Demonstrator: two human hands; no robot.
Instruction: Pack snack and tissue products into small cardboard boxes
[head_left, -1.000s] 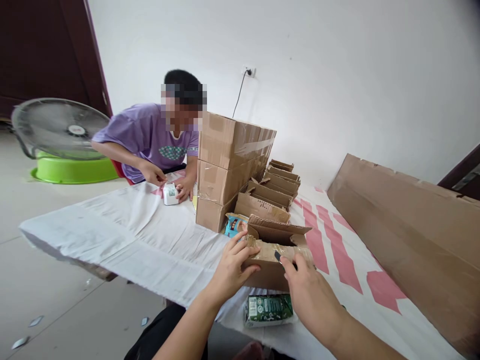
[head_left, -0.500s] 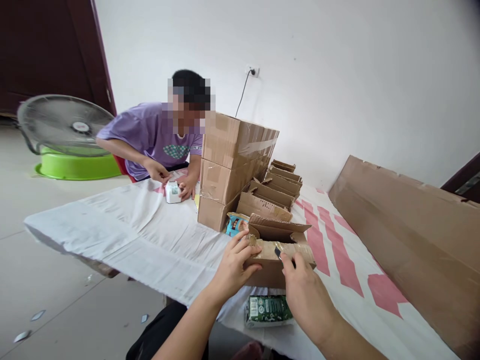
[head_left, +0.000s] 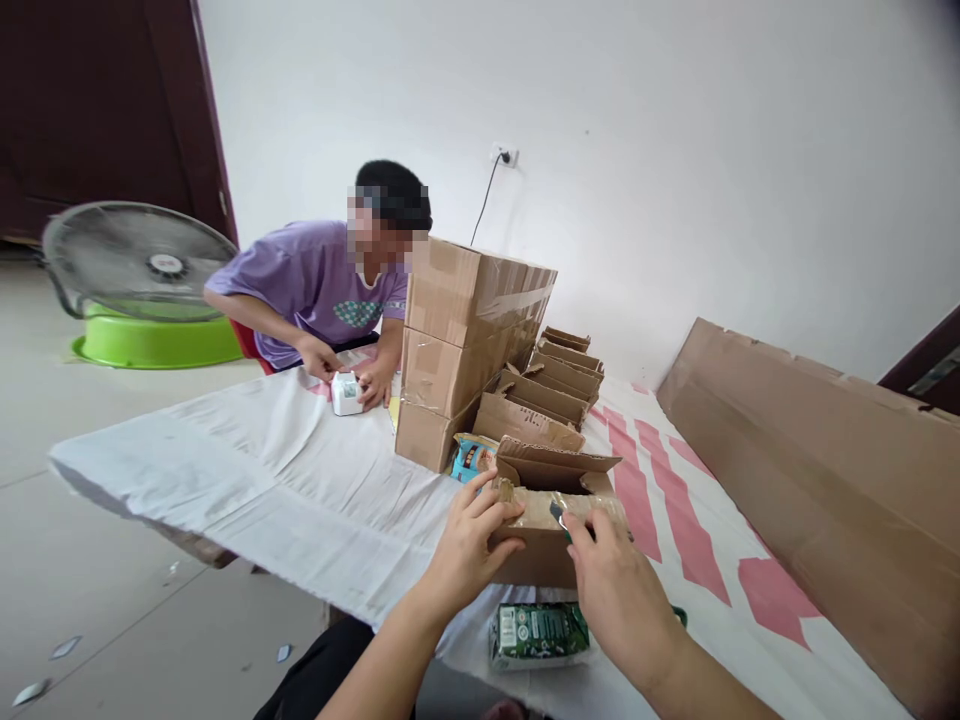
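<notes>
In front of me stands an open cardboard box (head_left: 536, 555), its back flap raised and clear tape along the near flap. My left hand (head_left: 472, 530) grips its left corner, fingers over the top and thumb against the near side. Above the near flap, my right hand (head_left: 611, 560) is closed with a small dark flat piece (head_left: 557, 512) at its fingertips; what kind of piece I cannot make out. A green printed pack (head_left: 540, 632) lies on the cloth before the box, partly behind my right hand. A blue packet (head_left: 472, 456) is beyond my left fingers.
Taped cardboard boxes (head_left: 439, 370) are stacked beyond, beside a row of open boxes (head_left: 529, 420). A large cardboard sheet (head_left: 810, 470) stands along the right. Across the cloth-covered table (head_left: 247, 480), a person in purple (head_left: 307, 280) handles a white box (head_left: 347, 394).
The view has shifted slightly, so most things sit a little lower. My right hand and the dark piece stay at the near flap, and my left hand keeps its hold on the corner.
</notes>
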